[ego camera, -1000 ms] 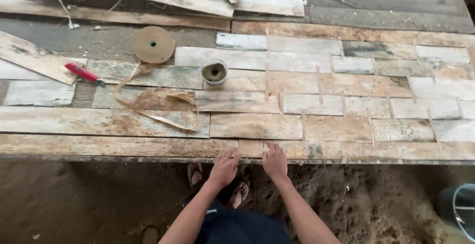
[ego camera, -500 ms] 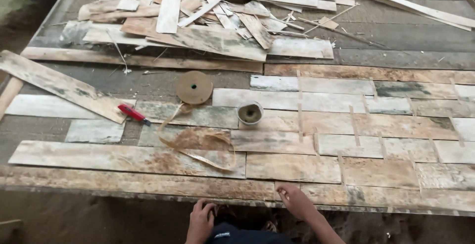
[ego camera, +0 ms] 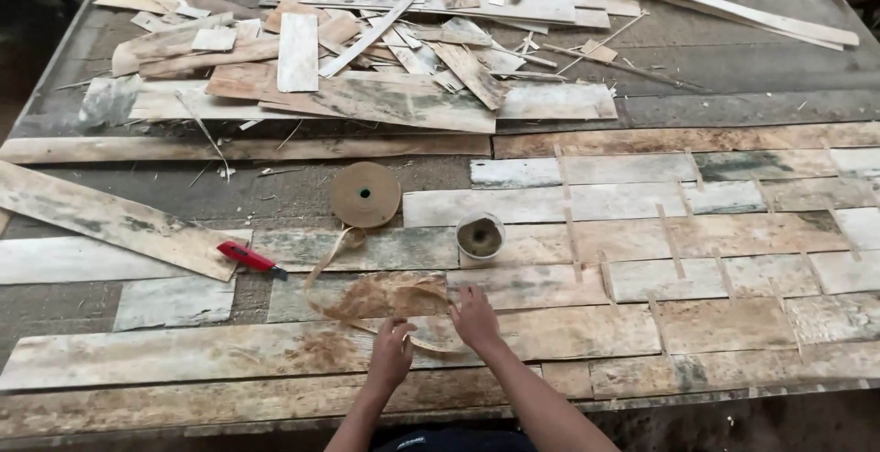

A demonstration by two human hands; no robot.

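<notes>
Both hands came up off the near edge and onto the boards since half a second ago; the view has also dropped closer to the bench [ego camera: 752, 67].

Left hand [ego camera: 391, 353]: forearm rises from the bottom of the frame, fingers curled, closed on the brown tape strip [ego camera: 323, 273] at its near end. Right hand [ego camera: 475, 319]: forearm comes in from lower right, palm down, fingers spread and flat, pressing on the veneer strip [ego camera: 550, 333] just right of the loose tape. It grips nothing that I can see.

Tape strip: thin, loose, curling. It leaves the tape roll [ego camera: 365, 194], loops down to the left, then swings right along the near boards to the left hand. Long axis over the last stretch is roughly left-right, in line with the boards. The roll lies flat, hole up, behind the hands.

Small round cup [ego camera: 479, 236] of dark stuff stands upright right of the roll, on the boards, behind the right hand. Red utility knife [ego camera: 248, 258] lies left of the tape loop, blade end pointing right, apart from both hands.

Pale veneer strips are laid in left-right rows across the right and near part of the bench, with short tape pieces [ego camera: 672, 241] across their joints. Loose scrap pile [ego camera: 385, 58] sits at the far side, well apart.
</notes>
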